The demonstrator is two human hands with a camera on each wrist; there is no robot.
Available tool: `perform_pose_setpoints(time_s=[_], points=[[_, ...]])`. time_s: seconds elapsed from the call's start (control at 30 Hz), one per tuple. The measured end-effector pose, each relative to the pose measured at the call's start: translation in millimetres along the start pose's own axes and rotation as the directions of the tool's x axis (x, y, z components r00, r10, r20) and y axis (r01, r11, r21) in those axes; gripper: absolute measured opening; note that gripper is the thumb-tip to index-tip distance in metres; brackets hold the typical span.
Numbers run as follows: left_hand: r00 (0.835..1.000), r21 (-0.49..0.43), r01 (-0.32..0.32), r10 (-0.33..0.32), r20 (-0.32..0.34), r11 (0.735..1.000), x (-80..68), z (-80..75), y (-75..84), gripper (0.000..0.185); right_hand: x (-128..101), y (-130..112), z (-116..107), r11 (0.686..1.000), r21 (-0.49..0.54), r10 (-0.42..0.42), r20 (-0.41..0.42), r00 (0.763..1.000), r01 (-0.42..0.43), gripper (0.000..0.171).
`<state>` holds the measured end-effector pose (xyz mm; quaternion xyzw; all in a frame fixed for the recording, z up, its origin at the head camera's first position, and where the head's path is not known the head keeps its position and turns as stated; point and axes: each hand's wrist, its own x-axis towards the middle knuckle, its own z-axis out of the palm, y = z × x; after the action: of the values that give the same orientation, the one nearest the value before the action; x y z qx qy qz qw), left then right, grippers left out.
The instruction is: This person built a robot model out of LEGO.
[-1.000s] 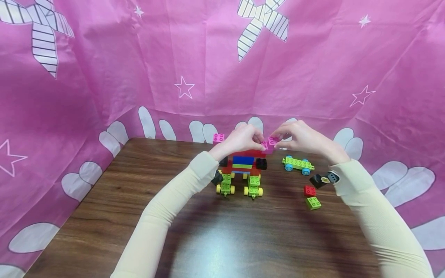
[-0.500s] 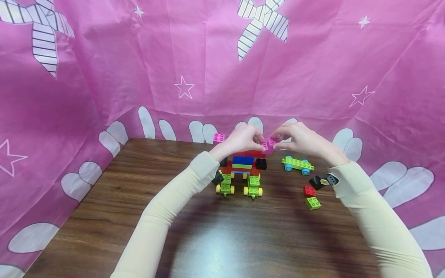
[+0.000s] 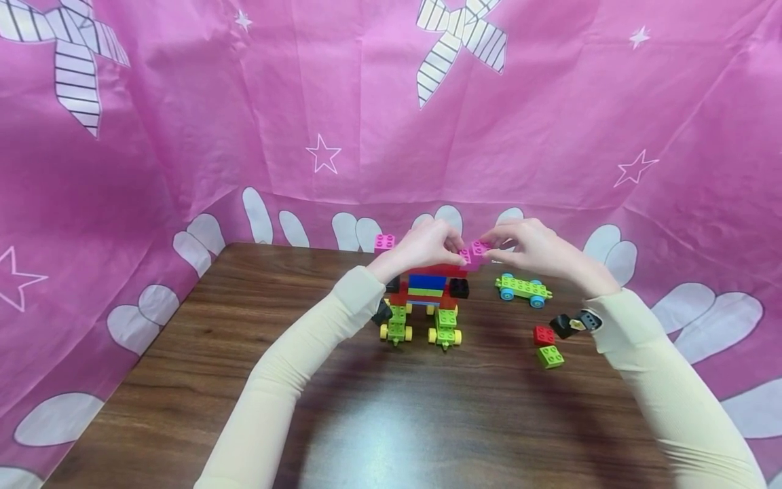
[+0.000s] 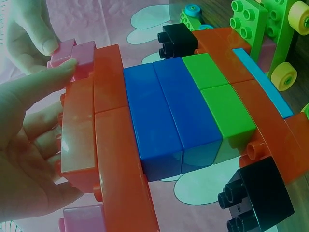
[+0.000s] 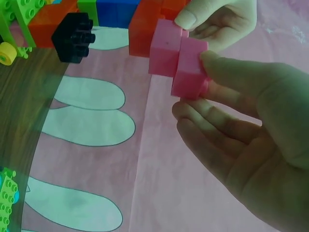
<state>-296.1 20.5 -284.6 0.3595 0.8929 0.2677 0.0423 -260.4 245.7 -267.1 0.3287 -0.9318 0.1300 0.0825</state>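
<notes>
A figure built of toy bricks stands on wheeled lime-green bases point(image 3: 446, 329), with red bricks point(image 4: 113, 77) and blue bricks point(image 3: 427, 282) in its body. Two joined pink bricks point(image 5: 166, 48) sit stepped at its upper right corner. My left hand point(image 3: 424, 243) holds the figure's top, its thumb on the inner pink brick and its fingers behind the top red brick point(image 4: 78, 128). Thumb and fingertips of my right hand point(image 3: 534, 248) pinch the outer pink brick point(image 5: 190, 67). Another pink brick point(image 3: 384, 243) sits at the upper left corner. Black bricks point(image 3: 459, 288) jut from the sides.
Right of the figure stands a lime-green wheeled base point(image 3: 523, 287) with blue wheels. Nearer lie a loose red brick point(image 3: 544, 335) and a lime-green brick point(image 3: 550, 356). A pink printed curtain point(image 3: 366, 102) hangs behind the wooden table point(image 3: 244, 305).
My right hand has shifted slightly right and down, its fingers still at the outer pink brick. My left hand and the figure stay in place.
</notes>
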Motion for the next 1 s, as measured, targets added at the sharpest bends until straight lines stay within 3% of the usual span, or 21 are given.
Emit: perform_pose_setpoints(time_s=[0.37, 0.8, 1.0], points=[[1.0, 0.012, 0.012, -0.012, -0.002, 1.0, 1.6, -1.2, 1.5, 0.033, 0.8, -4.5, -2.3, 0.998, -0.054, 0.034, 0.019, 0.999, -0.033, 0.026], [1.0, 0.036, 0.017, -0.017, -0.007, 0.999, -0.2, -0.8, 4.3, 0.034, -0.2, -2.5, 2.4, 1.0, -0.002, 0.002, -0.017, 1.0, -0.002, 0.027], [1.0, 0.055, 0.018, -0.018, -0.005, 0.998, -0.1, -0.1, 5.2, 0.034, -1.0, -2.3, 3.1, 0.999, 0.013, 0.036, 0.007, 0.999, -0.036, 0.03]])
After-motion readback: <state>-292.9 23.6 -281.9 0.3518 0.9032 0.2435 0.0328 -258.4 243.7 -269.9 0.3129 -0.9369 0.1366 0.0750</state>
